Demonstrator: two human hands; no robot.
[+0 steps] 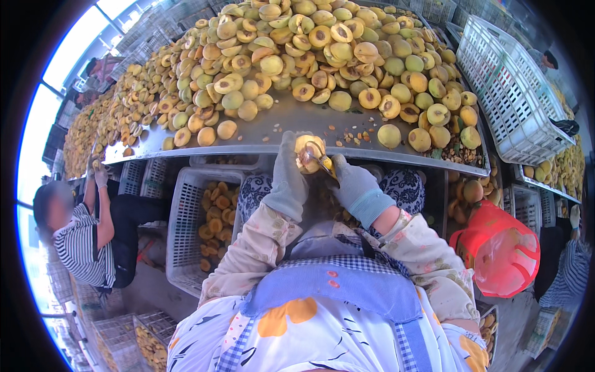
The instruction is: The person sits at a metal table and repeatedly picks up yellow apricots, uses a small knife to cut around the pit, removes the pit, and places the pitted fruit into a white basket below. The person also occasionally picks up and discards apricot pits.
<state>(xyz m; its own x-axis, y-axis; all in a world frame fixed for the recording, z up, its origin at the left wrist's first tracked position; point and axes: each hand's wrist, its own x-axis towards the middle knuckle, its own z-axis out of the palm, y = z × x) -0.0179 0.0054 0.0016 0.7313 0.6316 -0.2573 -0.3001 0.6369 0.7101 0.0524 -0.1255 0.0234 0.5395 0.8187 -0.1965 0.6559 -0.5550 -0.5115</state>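
My left hand [289, 174], in a grey glove, holds a halved yellow peach [307, 153] just past the front edge of a metal table. My right hand [355, 179], gloved in grey with a pale blue cuff, grips a small pitting tool with a yellow handle [328, 166]. Its curved metal tip touches the brown middle of the fruit. Whether the stone is still inside cannot be made out. A large heap of halved peaches [320, 56] covers the metal table [297, 116] beyond my hands. Loose kernels [358, 137] lie near its front edge.
Left of my lap stands a white plastic crate [186, 232] of peach halves. A red bag [502, 251] is at my right. Another white crate [506, 83] rests beyond the table's right end. A co-worker in a striped shirt [88, 246] sits at the left.
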